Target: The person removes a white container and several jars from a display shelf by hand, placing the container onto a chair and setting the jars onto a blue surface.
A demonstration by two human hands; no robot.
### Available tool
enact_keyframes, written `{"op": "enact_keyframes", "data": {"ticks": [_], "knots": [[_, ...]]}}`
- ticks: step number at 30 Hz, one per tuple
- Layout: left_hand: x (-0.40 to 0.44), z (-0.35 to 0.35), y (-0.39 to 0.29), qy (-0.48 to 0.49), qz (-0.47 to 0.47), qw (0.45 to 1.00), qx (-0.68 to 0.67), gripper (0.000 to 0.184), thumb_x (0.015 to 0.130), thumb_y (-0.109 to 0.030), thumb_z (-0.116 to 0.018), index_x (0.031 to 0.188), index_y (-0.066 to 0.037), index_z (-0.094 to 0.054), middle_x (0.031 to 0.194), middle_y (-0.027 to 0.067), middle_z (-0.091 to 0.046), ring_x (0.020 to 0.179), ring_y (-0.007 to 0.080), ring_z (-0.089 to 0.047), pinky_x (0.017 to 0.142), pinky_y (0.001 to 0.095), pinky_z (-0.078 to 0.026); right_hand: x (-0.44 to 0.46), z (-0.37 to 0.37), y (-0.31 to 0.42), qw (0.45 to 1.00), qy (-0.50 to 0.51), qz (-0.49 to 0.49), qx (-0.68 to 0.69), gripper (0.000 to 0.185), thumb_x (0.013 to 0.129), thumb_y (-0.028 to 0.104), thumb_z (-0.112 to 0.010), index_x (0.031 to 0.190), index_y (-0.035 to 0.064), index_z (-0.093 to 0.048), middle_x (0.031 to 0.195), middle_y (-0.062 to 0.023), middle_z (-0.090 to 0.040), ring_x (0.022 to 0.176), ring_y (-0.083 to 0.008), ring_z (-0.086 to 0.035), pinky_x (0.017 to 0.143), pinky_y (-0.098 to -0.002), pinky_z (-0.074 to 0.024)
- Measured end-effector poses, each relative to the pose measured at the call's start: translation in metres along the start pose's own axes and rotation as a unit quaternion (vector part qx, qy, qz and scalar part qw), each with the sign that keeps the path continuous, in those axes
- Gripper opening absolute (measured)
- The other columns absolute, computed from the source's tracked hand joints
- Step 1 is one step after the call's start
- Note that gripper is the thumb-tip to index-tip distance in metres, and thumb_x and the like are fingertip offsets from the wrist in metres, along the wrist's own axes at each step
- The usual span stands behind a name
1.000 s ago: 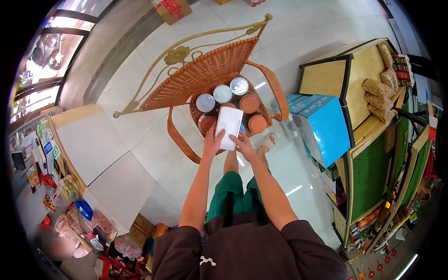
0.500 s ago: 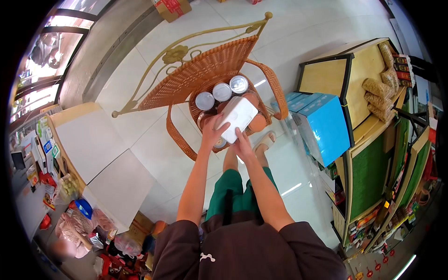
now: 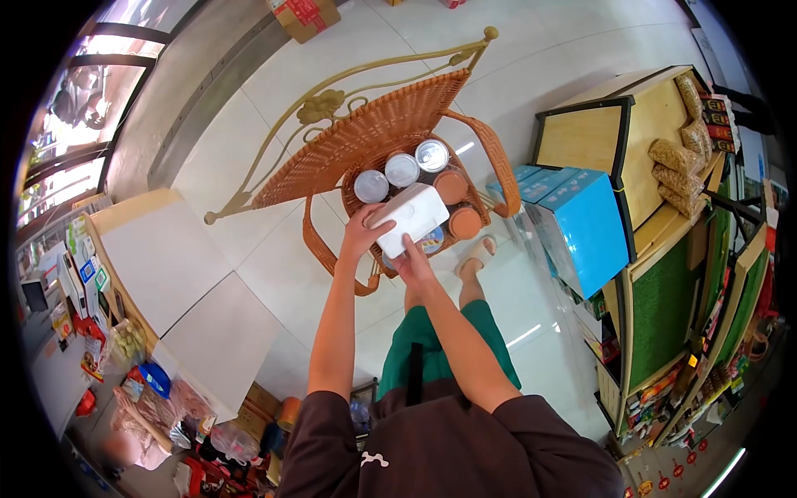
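A white box (image 3: 415, 217) is held above the seat of a wicker chair (image 3: 357, 137). My left hand (image 3: 363, 230) grips its left end, fingers wrapped round the side. At the near edge my right hand (image 3: 412, 262) presses on it with thumb and fingers. On the seat stand several jars: silver-lidded ones, such as this jar (image 3: 432, 155), along the backrest, and orange-brown-lidded ones, such as this jar (image 3: 464, 222), to the right. The box hides part of the group. A round blue-and-yellow label (image 3: 432, 240) shows just beside the box.
Blue boxes (image 3: 581, 228) stand right of the chair, beside a wooden shelf unit (image 3: 581, 139) with bagged goods. A white-topped counter (image 3: 220, 336) is at the left. Behind it, at the lower left, a person (image 3: 137, 423) is partly visible. A cardboard box (image 3: 304, 18) lies on the floor beyond the chair.
The white box has been tilted and turned from nearly upright in view to slanting, its right end raised. Both hands have shifted slightly left with it. The chair appears slightly further right.
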State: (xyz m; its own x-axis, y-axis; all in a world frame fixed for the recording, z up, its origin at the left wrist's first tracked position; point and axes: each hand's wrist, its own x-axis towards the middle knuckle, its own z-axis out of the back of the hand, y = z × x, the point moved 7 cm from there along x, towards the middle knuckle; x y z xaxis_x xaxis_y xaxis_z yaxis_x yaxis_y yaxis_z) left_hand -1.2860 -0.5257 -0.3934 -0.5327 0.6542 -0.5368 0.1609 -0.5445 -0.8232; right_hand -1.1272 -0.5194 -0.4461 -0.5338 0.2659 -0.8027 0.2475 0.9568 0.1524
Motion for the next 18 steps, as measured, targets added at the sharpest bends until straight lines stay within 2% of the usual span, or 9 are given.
{"op": "enact_keyframes", "data": {"ticks": [2, 5, 8, 10, 11, 15, 18], "knots": [[0.004, 0.002, 0.001, 0.006, 0.005, 1.000, 0.009, 0.052, 0.074, -0.019, -0.079, 0.120, -0.004, -0.059, 0.111, 0.0079, -0.064, 0.103, 0.0166, -0.058, 0.089, 0.0294, -0.046, 0.000, -0.007, 0.001, 1.000, -0.008, 0.005, -0.001, 0.052, 0.093, 0.028, -0.060, 0.135, 0.0096, -0.035, 0.128, -0.0052, -0.050, 0.116, -0.0203, -0.052, 0.096, -0.0344, -0.0476], [0.008, 0.003, 0.020, 0.003, -0.010, 0.999, -0.046, 0.055, 0.075, -0.021, -0.079, 0.121, -0.002, -0.056, 0.115, 0.0103, -0.061, 0.108, 0.0182, -0.056, 0.092, 0.0302, -0.045, 0.002, -0.010, -0.003, 1.000, -0.006, -0.011, 0.016, 0.049, 0.093, 0.024, -0.059, 0.134, 0.0111, -0.036, 0.126, -0.0051, -0.050, 0.116, -0.0208, -0.052, 0.096, -0.0333, -0.0471], [0.010, 0.006, 0.041, -0.008, -0.010, 0.998, -0.068, 0.059, 0.076, -0.022, -0.078, 0.124, 0.001, -0.052, 0.120, 0.0127, -0.058, 0.111, 0.0206, -0.054, 0.095, 0.0316, -0.043, 0.007, -0.008, -0.001, 1.000, -0.004, 0.001, -0.003, 0.044, 0.092, 0.019, -0.061, 0.130, 0.0095, -0.040, 0.125, -0.0053, -0.051, 0.114, -0.0202, -0.053, 0.092, -0.0319, -0.0482], [0.012, 0.008, 0.052, -0.011, -0.016, 1.000, -0.015, 0.062, 0.077, -0.024, -0.078, 0.126, 0.001, -0.049, 0.121, 0.0143, -0.057, 0.110, 0.0233, -0.054, 0.096, 0.0330, -0.042, 0.014, -0.006, -0.002, 0.999, 0.004, -0.013, -0.052, 0.049, 0.089, 0.012, -0.064, 0.131, 0.0099, -0.040, 0.125, -0.0056, -0.052, 0.113, -0.0200, -0.053, 0.094, -0.0341, -0.0463], [0.013, 0.008, 0.058, -0.011, -0.016, 1.000, -0.015, 0.062, 0.077, -0.024, -0.078, 0.126, 0.001, -0.049, 0.121, 0.0143, -0.057, 0.110, 0.0233, -0.054, 0.096, 0.0330, -0.042, 0.015, -0.002, -0.002, 0.998, -0.001, -0.017, -0.057, 0.047, 0.088, 0.009, -0.063, 0.130, 0.0088, -0.042, 0.122, -0.0055, -0.054, 0.111, -0.0196, -0.055, 0.092, -0.0319, -0.0477], [0.010, 0.011, 0.063, -0.040, 0.021, 0.999, -0.001, 0.072, 0.074, -0.028, -0.080, 0.129, 0.004, -0.045, 0.123, 0.0169, -0.054, 0.111, 0.0251, -0.053, 0.094, 0.0340, -0.044, 0.010, -0.002, 0.003, 0.998, -0.017, -0.022, -0.062, 0.045, 0.087, 0.010, -0.065, 0.128, 0.0081, -0.045, 0.120, -0.0052, -0.055, 0.107, -0.0179, -0.056, 0.087, -0.0296, -0.0487], [0.005, 0.010, 0.059, -0.047, 0.045, 0.998, -0.013, 0.077, 0.074, -0.031, -0.080, 0.130, 0.006, -0.042, 0.124, 0.0184, -0.053, 0.111, 0.0251, -0.053, 0.091, 0.0339, -0.046, 0.010, 0.002, 0.011, 0.990, -0.043, -0.023, -0.135, 0.045, 0.085, 0.014, -0.069, 0.125, 0.0086, -0.048, 0.115, -0.0033, -0.057, 0.100, -0.0155, -0.057, 0.080, -0.0268, -0.0486]]}}
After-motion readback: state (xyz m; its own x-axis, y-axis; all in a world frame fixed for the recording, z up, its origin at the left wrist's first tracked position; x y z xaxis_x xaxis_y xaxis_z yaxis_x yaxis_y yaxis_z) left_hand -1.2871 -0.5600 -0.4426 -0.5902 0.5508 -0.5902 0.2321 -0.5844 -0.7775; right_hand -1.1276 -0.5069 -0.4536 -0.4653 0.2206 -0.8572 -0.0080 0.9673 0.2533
